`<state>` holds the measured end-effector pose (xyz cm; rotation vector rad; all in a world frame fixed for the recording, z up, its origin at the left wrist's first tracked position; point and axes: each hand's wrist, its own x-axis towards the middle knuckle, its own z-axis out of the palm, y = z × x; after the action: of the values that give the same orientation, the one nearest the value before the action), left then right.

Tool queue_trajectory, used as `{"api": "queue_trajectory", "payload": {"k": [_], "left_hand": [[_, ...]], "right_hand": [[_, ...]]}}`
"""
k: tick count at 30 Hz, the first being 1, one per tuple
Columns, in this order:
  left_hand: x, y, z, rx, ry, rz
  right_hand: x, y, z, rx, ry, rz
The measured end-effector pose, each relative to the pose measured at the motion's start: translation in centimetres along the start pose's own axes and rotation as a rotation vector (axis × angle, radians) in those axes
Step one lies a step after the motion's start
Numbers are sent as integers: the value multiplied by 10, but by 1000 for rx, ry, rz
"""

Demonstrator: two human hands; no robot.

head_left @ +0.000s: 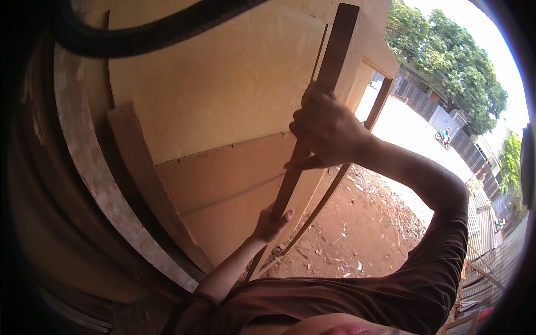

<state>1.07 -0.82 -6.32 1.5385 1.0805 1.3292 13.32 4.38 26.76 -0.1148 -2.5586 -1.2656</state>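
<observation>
A long, dark brown wooden plank (339, 50) slants from the upper middle of the view down toward my body. My right hand (329, 127) is closed round its middle stretch, fingers curled over the edge and slightly blurred. Lower down, my left hand (272, 224) grips the same plank from beneath, its thumb showing at the right side. The hidden fingers of the left hand lie behind the wood. Just left of the plank stands a large pale plywood panel (218, 78), with narrower tan boards (234, 173) below it.
Several boards lean at the left, among them a worn whitish one (92, 151) and a brown one (148, 173). A thick black cable (151, 42) crosses the top. Beyond lie reddish dirt ground (335, 240) with litter, a motorcycle rider (444, 137), and corrugated sheets (483, 229) at right.
</observation>
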Motion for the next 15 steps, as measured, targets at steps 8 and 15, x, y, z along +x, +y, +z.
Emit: {"api": "queue_trajectory", "payload": {"k": [8,15], "left_hand": [[3,12,8,104,12,165],[-1,16,6,137,24,233]], "right_hand": [[-3,-7,-7,-55,-211,106],[-14,-82,16,121,-524,-114]]}}
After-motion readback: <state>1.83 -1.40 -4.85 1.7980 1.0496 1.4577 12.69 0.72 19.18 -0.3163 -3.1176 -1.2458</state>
